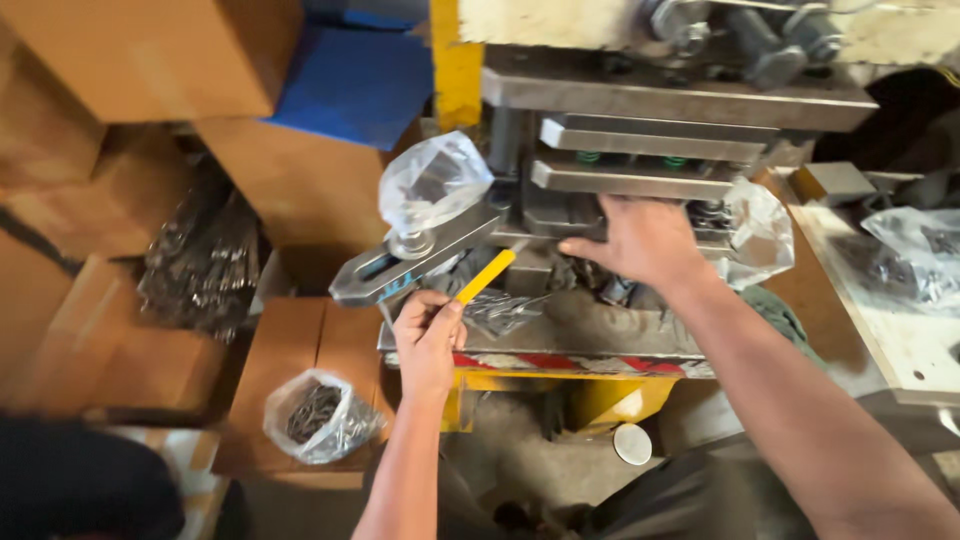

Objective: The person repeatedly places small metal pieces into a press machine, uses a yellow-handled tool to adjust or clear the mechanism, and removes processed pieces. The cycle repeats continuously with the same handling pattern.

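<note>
My left hand (428,338) pinches the near end of a thin yellow stick (487,274) that points up and right toward the die of a metal press (650,150). My right hand (640,240) reaches into the gap under the press plates, fingers spread over small metal parts on the press bed (600,320); whether it grips any part is hidden. A metal clamp arm (400,262) lies just above my left hand, with a clear plastic bag (432,182) over its bolt.
Cardboard boxes (130,60) are stacked at the left, with a blue sheet (350,85) behind. A plastic bag of small dark metal parts (320,415) sits on a box at lower left. More bagged parts (915,255) lie on the white bench at the right.
</note>
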